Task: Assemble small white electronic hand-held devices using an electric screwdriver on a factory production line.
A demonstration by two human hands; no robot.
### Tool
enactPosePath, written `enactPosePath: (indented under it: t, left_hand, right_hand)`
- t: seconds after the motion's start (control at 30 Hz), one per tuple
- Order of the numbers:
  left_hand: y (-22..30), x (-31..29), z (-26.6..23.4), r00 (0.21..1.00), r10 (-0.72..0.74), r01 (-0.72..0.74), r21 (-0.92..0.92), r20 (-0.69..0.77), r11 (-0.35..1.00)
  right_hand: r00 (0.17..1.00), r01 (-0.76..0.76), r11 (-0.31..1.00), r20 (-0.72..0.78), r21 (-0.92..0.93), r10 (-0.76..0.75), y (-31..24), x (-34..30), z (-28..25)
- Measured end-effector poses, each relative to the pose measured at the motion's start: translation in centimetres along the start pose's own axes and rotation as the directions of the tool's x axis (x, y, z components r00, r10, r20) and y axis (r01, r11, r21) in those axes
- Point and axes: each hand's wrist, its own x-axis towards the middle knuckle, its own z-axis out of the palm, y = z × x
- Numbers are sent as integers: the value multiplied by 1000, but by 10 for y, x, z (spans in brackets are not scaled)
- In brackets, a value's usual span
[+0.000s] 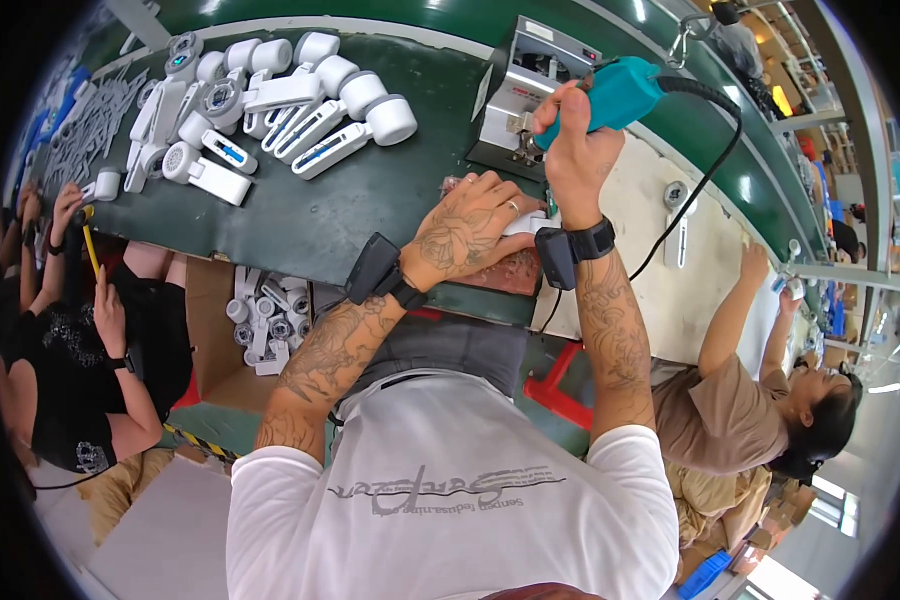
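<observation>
My right hand is closed around a teal electric screwdriver, its black cable trailing off to the right. The driver's front end is beside the front of a grey metal box-shaped machine; my fingers partly cover that end. Below it, my left hand rests with bent fingers over a white plastic part, pressing it on a reddish-brown pad near the table edge. Most of that part is hidden under the hand. Both wrists wear black strapped devices.
White handheld devices with round heads are heaped on the green table, beside grey strips. A carton holds more. One device lies right. Co-workers sit at both sides; the left one grips a yellow-handled hammer.
</observation>
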Motion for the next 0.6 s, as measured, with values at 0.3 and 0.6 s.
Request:
enactPosePath:
  t: [0.3,0.6]
  left_hand:
    - [0,2,5,999,11,-11,-16,-41,1000]
    - [3,2,-1,999,-30,30,-14,19,999]
  right_hand:
    - [981,-139,987,-126,80,148,-46,-42,-26]
    - [988,-123,986,-81,116,133,-35,-55,-33]
